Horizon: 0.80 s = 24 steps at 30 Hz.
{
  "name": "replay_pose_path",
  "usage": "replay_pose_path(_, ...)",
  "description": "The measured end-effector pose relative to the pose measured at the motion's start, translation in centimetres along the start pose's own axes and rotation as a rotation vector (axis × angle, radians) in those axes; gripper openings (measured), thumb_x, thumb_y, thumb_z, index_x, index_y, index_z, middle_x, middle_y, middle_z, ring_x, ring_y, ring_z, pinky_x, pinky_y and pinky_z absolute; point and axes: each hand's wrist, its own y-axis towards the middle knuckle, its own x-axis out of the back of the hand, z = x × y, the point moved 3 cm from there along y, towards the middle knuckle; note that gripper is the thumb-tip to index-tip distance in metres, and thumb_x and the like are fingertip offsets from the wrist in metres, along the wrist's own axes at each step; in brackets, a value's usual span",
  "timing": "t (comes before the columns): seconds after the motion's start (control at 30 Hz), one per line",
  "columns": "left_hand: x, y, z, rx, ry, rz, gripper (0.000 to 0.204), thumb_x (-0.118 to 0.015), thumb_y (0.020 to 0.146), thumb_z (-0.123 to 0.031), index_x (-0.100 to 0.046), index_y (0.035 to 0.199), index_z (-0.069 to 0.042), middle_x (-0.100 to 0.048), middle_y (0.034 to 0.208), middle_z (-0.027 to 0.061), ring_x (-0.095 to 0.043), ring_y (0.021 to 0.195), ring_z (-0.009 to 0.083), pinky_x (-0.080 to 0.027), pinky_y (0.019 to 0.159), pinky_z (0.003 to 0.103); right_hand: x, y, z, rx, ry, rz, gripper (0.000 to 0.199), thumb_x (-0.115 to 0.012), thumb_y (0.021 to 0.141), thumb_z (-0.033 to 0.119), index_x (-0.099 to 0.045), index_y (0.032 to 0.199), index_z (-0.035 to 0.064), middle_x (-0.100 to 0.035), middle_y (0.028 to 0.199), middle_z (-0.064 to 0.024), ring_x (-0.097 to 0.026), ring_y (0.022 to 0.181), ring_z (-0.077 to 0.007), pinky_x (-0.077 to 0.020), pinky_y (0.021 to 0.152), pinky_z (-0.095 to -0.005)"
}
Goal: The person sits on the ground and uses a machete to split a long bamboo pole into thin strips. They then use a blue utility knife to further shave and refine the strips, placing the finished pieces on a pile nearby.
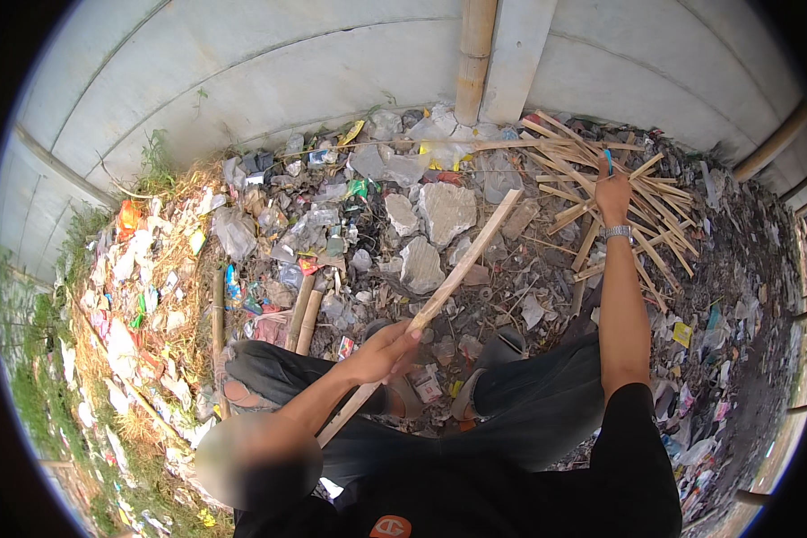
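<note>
A long, pale split-bamboo strip [466,262] runs slantwise across my lap, its upper end pointing to the far right. My left hand [381,353] is closed around its lower part. My right arm reaches far forward to a loose heap of similar bamboo strips [662,204]. There my right hand [612,193], with a metal watch at the wrist, is closed at the heap's upper side. A narrow blue piece [609,161] shows at its fingers; what it belongs to is too small to make out.
Broken concrete chunks [446,212] lie ahead amid scattered plastic litter [236,231]. Two short bamboo poles [306,316] lean near my left knee. A grey panel wall [350,67] with an upright bamboo pole [475,58] closes off the far side. Dry grass and weeds are at left.
</note>
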Motion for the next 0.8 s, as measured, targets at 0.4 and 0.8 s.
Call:
replay_pose_path(0.4, 3.3, 0.9, -1.4, -0.012, -0.76, 0.262, 0.036, -0.047, 0.106, -0.05, -0.045, 0.092, -0.016, -0.034, 0.048, -0.0049, -0.026, 0.031, 0.006, -0.02, 0.028, 0.021, -0.3, -14.2, 14.6, 0.48, 0.274, 0.546, 0.067, -0.05, 0.103, 0.056, -0.062, 0.078, -0.0051, -0.047, 0.056, -0.0146, -0.043, 0.053, -0.027, -0.0376, 0.056, -0.042)
replay_pose_path(0.8, 2.8, 1.6, -0.5, 0.017, -0.495, 0.025, 0.034, -0.049, 0.106, -0.045, -0.047, 0.098, -0.013, -0.038, 0.055, -0.0019, -0.03, 0.036, 0.0071, -0.024, 0.034, 0.023, -3.7, -25.2, 15.9, 0.694, 0.201, 0.71, 0.069, -0.049, 0.102, 0.057, -0.064, 0.068, -0.0023, -0.053, 0.053, -0.0234, -0.056, 0.052, -0.043, -0.0428, 0.052, -0.0486)
